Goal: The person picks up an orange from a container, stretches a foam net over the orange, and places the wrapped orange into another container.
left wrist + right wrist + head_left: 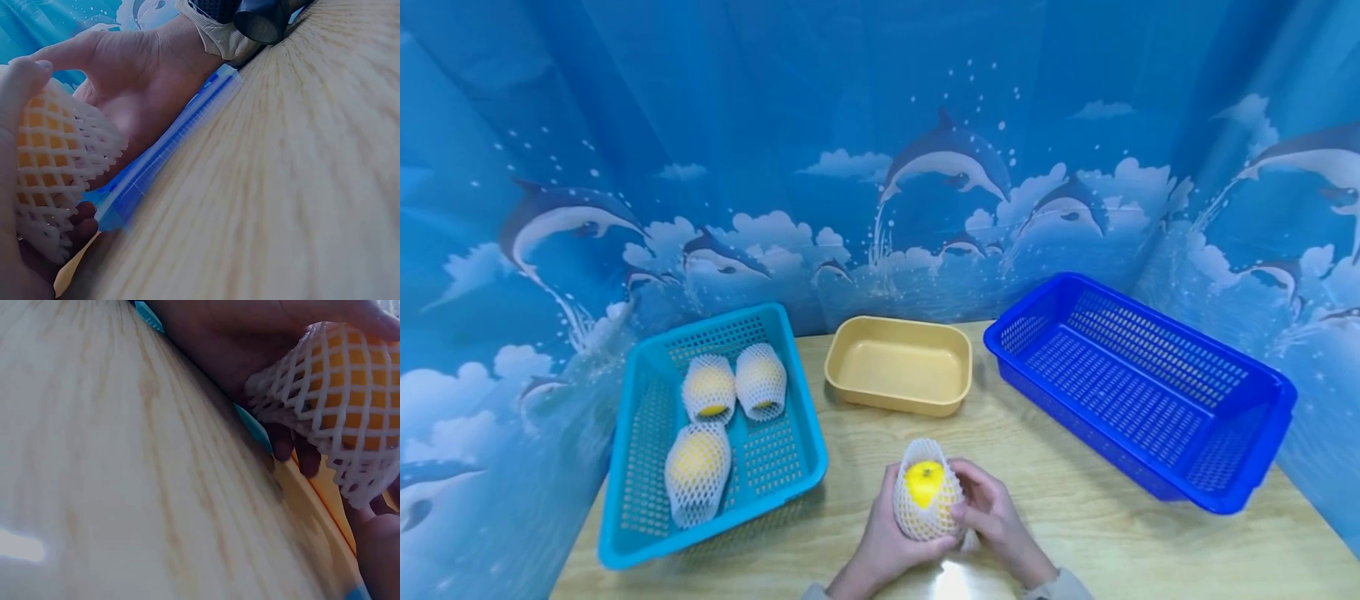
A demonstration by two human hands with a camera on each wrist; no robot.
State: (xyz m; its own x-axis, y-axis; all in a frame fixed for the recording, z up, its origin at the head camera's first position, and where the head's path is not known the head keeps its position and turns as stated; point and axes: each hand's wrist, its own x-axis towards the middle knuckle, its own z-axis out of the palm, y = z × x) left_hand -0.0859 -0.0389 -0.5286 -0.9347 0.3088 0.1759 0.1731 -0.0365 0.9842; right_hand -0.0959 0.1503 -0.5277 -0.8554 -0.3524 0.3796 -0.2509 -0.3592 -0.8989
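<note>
A yellow fruit (pixel 924 483) in a white foam net sleeve (pixel 925 523) is held between both hands above the table near its front edge. Its stem end shows through the open top of the net. My left hand (pixel 891 525) cups it from the left and below. From the right, my right hand (pixel 996 521) grips the net, its thumb on the front side. Both wrist views show the netted fruit close up, partly covered by the hands. Several netted fruits, one of them a yellow fruit (pixel 697 462) at the front, lie in the teal basket (pixel 775 492) on the left.
Behind the hands stands a beige plastic tray (pixel 898 400) with nothing in it. At the right is a dark blue basket (pixel 1120 392), set at an angle. A blue curtain (pixel 820 125) with dolphins hangs behind the wooden table (pixel 1075 500).
</note>
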